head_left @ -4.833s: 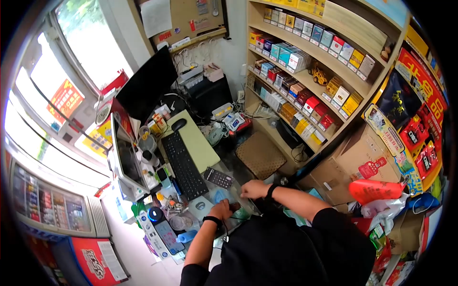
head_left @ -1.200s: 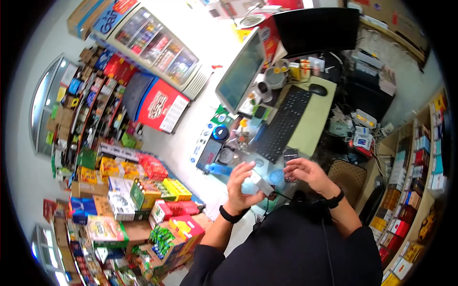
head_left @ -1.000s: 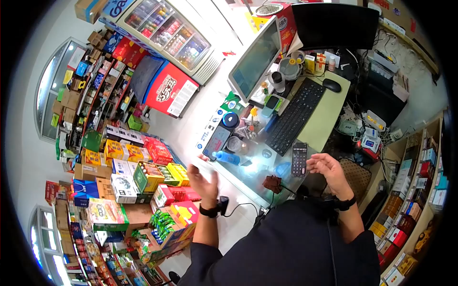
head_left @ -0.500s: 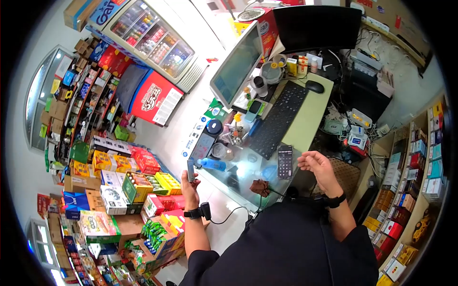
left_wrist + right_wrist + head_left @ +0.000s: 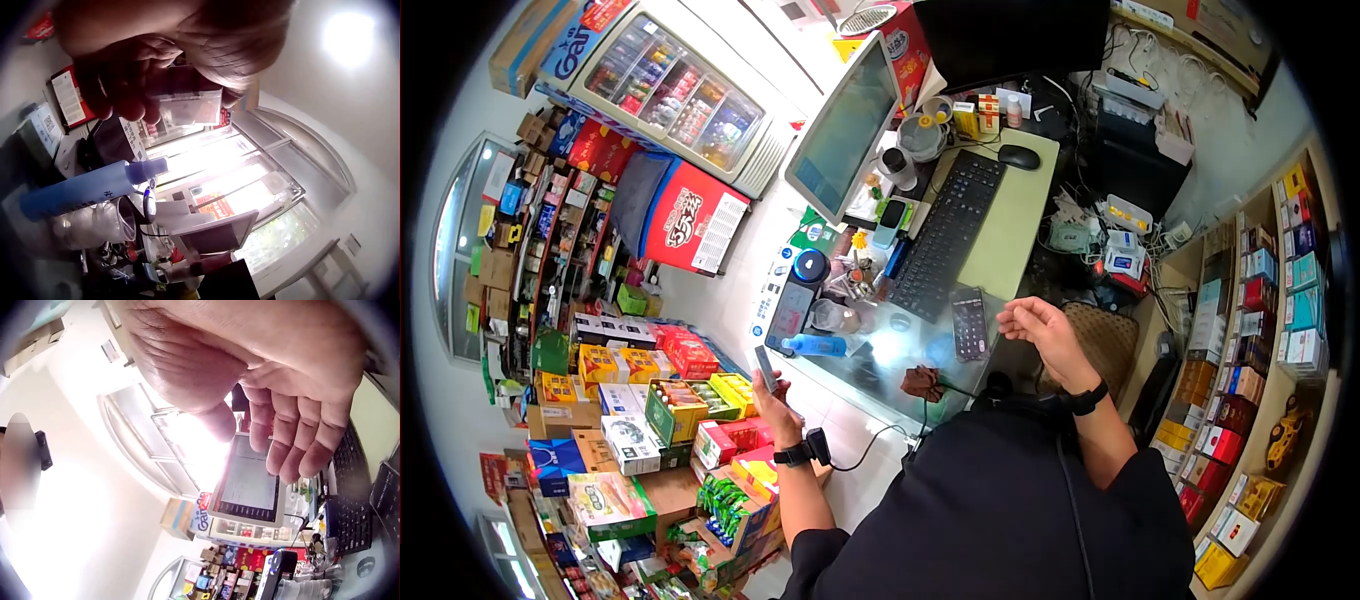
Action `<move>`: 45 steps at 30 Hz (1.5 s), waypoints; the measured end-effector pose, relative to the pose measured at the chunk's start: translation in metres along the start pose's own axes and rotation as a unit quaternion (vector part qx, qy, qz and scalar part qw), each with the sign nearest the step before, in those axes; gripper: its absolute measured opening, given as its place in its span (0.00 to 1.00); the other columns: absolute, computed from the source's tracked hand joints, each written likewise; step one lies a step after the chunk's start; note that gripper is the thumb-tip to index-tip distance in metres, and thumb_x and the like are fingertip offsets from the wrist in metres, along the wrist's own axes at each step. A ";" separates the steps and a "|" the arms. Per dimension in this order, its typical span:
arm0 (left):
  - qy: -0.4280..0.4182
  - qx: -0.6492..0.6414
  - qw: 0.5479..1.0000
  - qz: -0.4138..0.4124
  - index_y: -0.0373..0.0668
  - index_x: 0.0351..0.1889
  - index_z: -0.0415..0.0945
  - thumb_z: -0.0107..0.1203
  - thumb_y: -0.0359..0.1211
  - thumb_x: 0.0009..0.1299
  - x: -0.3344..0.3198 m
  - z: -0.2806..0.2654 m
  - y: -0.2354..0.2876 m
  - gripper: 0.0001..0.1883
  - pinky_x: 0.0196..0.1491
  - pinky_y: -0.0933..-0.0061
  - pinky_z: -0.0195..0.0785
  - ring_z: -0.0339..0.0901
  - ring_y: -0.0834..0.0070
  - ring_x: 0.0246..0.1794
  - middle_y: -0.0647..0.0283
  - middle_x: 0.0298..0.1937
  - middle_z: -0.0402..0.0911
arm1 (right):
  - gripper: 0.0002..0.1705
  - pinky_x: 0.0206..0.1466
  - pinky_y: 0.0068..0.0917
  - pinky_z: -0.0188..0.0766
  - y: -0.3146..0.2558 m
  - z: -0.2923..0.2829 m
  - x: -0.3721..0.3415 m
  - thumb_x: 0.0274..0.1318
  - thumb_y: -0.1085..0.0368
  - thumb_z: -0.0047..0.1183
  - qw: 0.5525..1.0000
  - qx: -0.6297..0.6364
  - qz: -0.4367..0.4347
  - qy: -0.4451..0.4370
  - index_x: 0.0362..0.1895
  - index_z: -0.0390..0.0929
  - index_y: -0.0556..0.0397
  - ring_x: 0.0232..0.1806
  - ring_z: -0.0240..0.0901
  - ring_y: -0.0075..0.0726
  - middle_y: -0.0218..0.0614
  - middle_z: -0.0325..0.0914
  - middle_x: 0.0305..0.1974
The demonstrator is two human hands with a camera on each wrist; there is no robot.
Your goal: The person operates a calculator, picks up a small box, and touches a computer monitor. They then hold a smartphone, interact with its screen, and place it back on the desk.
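Note:
My left hand (image 5: 778,410) is held out to the left, past the end of the glass counter (image 5: 855,385). Its thumb and fingers grip a small flat grey pack (image 5: 767,370), which stands up from the hand. In the left wrist view, a pale, shiny end of the pack (image 5: 194,107) pokes out below the curled fingers; the palm hides the rest. Over the counter's right side hovers my right hand (image 5: 1045,335), fingers loosely bent with nothing in them. Just left of it lies a black keypad device (image 5: 970,323). A brown crumpled, flower-like thing (image 5: 922,382) is near my chest.
A blue bottle (image 5: 813,345) and a clear tub (image 5: 837,317) line the counter's left edge. Beyond are a keyboard (image 5: 948,232), a mouse (image 5: 1019,156) and a monitor (image 5: 845,130). Stacked boxes (image 5: 635,440) fill the left; a cigarette shelf (image 5: 1250,330) stands right. A cable hangs from my left wrist.
The view has turned left. Both hands were low over the counter, then raised with a whitish box at the left hand. That hand has swung left, away from the right hand.

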State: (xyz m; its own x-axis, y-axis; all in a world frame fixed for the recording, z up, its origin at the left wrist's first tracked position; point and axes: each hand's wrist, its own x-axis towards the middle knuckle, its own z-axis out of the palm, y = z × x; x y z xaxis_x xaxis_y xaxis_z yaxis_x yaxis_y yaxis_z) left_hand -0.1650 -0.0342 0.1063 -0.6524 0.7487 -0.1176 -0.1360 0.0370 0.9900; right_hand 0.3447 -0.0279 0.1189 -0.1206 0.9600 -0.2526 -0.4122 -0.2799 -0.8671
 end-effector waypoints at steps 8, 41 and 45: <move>-0.310 0.169 0.935 0.023 0.36 0.60 0.76 0.53 0.39 0.83 -0.045 0.008 -0.024 0.17 0.61 0.65 0.74 0.83 0.70 0.51 0.58 0.55 0.85 | 0.16 0.57 0.29 0.77 0.021 -0.025 -0.002 0.79 0.57 0.54 0.999 0.019 0.015 0.038 0.57 0.81 0.56 0.50 0.83 0.29 0.35 0.87 0.50; -0.274 0.563 0.777 -0.057 0.32 0.71 0.69 0.62 0.48 0.79 -0.058 0.038 -0.100 0.33 0.64 0.61 0.73 0.82 0.58 0.61 0.45 0.61 0.83 | 0.20 0.56 0.28 0.77 0.223 -0.148 -0.046 0.77 0.53 0.58 0.932 0.056 0.223 0.280 0.59 0.81 0.57 0.49 0.80 0.28 0.36 0.85 0.50; -0.280 0.581 0.764 -0.022 0.32 0.70 0.70 0.61 0.47 0.79 -0.053 0.030 -0.099 0.32 0.61 0.59 0.75 0.84 0.55 0.57 0.44 0.58 0.85 | 0.19 0.53 0.28 0.78 0.241 -0.144 -0.038 0.76 0.54 0.59 0.929 0.057 0.227 0.285 0.58 0.82 0.56 0.47 0.81 0.28 0.36 0.86 0.49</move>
State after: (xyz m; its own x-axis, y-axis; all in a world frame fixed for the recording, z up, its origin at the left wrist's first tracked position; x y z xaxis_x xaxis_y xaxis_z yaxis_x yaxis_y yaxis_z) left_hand -0.0945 -0.0572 0.0169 -0.2012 0.8831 -0.4238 0.8171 0.3899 0.4246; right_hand 0.3797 -0.1321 -0.1419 0.1795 0.5777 -0.7963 -0.5331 -0.6232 -0.5723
